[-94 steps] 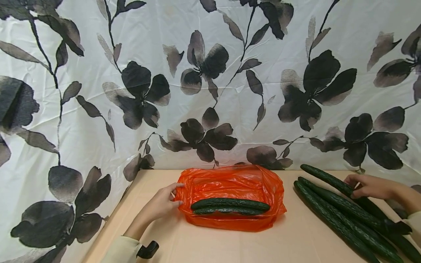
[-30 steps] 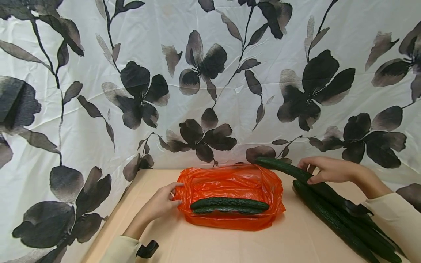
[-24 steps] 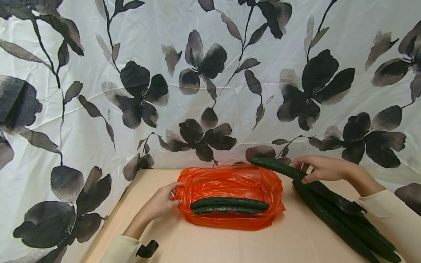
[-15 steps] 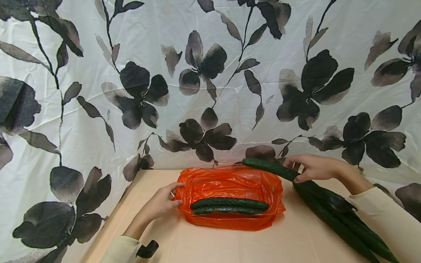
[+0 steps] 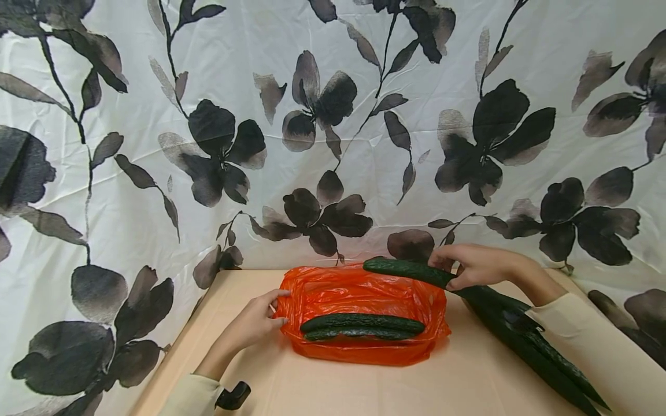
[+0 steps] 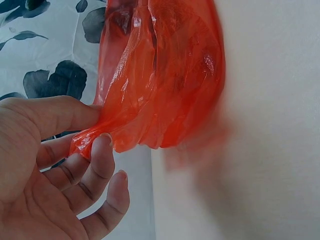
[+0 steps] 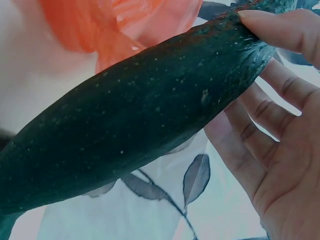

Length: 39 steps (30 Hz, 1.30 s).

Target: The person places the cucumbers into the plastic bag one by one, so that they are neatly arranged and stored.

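An orange-red plastic bag lies spread with its mouth toward me, and two dark green cucumbers rest inside it. My left hand pinches the bag's left edge; the left wrist view shows the gathered film between thumb and fingers. My right hand grips another long cucumber, its tip over the bag's back right part. In the right wrist view this cucumber runs across the picture, with the thumb on one side and the fingers on the other.
More cucumbers lie slanted on the beige tabletop at the right, partly behind the right sleeve. A white cloth with dark flowers hangs behind the table. A black wrist camera sits by the left cuff.
My right hand took a cucumber from the pile at the right and has carried it left until its tip overlaps the bag. The left hand has kept its hold on the bag.
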### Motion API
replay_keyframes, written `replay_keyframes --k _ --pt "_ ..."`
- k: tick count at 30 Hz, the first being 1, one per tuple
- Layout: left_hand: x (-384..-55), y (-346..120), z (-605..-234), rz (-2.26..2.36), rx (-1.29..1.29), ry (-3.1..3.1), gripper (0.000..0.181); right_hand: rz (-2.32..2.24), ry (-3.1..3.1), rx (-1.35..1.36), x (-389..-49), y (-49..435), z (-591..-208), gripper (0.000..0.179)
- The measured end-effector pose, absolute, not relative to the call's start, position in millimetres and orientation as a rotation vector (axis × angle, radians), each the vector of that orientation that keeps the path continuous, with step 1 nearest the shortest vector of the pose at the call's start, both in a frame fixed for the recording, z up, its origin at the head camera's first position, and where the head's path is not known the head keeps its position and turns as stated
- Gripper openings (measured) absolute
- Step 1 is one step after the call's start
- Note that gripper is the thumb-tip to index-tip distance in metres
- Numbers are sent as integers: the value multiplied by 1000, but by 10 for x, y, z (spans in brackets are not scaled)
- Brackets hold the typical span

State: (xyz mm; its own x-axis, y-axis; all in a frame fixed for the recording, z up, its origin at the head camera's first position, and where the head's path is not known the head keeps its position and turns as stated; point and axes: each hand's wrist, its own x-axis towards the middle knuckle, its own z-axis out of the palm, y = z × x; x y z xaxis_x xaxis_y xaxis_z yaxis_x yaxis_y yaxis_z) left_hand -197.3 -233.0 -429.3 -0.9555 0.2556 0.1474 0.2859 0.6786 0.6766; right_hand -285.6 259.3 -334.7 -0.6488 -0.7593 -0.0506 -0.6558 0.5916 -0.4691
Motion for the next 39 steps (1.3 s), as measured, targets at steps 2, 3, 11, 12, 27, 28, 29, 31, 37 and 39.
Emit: replay_keyframes --k 2,3,11,12,27,28,29,31,37,39 --pt "-1974 -2328 -4291 -1156 -456 -2842 55 -615 2567 -1181 -2860 2550 -3344 40" --pt "-1975 -2327 -4290 -1154 -455 -2843 55 -612 2566 -1189 -2864 2528 -3343 40" --pt "-1990 -2326 -4287 -1165 -449 -2841 56 -590 2534 -1261 -2915 2326 -3317 40" --pt "-1991 -2326 -4288 -1165 -448 -2841 56 -591 2528 -1259 -2918 2297 -3310 40" --pt "-1986 -2320 -4294 -1160 -452 -2840 56 -529 2556 -1401 -3001 1977 -3307 37" --pt "-1986 -2319 -4293 -1161 -452 -2841 56 -534 2557 -1407 -3004 1960 -3315 37" --pt "-1987 -2317 -4293 -1162 -451 -2844 56 -536 2561 -1411 -3009 1945 -3325 37" --pt "-1987 -2315 -4293 -1162 -445 -2847 56 -545 2568 -1412 -3016 1916 -3346 37" --pt "-1982 -2313 -4295 -1157 -438 -2854 55 -569 2568 -1409 -3049 1808 -3413 40" --pt "-1982 -2313 -4294 -1155 -438 -2854 55 -573 2557 -1410 -3059 1769 -3422 41"
